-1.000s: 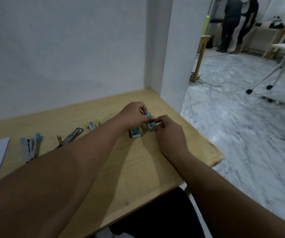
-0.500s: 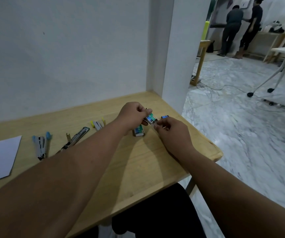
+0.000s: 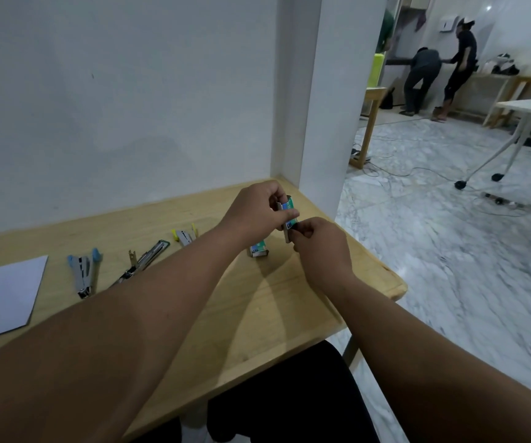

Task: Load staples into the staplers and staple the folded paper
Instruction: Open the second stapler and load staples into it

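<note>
The single head camera looks forward and down, close over the bench (image 3: 257, 314), with the room's floor (image 3: 449, 251) at right.

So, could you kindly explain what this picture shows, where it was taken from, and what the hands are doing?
There is no machine here: the picture comes from a wide-angle camera worn on a person's head, looking forward and down at their own bare arms. The left hand holds a small staple box above a wooden table, while the right hand pinches its lower end, seemingly sliding it open. A second staple box lies on the table just below. Further left lie a yellow-tipped stapler, an opened dark stapler, a blue stapler and white paper. Two people stand far off in the room behind.
</note>
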